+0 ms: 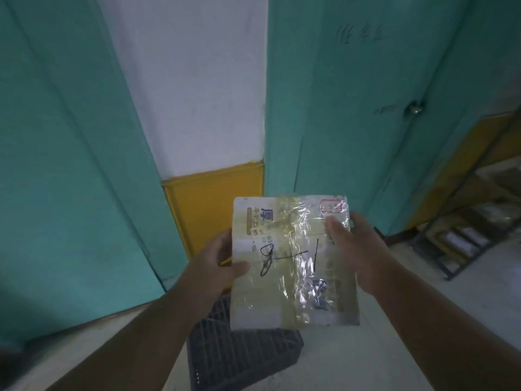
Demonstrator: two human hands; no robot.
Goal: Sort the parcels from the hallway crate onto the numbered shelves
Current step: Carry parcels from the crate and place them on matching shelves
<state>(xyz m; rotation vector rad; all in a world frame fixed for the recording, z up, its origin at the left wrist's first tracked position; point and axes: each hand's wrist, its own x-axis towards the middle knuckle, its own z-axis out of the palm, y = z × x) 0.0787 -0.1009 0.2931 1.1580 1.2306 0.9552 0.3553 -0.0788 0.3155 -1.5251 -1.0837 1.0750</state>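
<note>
Left hand [218, 259]: I grip the taped parcel's [293, 261] left edge, thumb on top.
Right hand [352, 249]: I hold its right edge, thumb across the face.
Crate [239, 351]: below the parcel.

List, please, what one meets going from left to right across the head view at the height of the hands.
Teal door → left hand → parcel → right hand → metal shelf rack with parcels on it.

Pale yellow-white parcel [293, 261]; dark latticed crate [236, 354]
</note>
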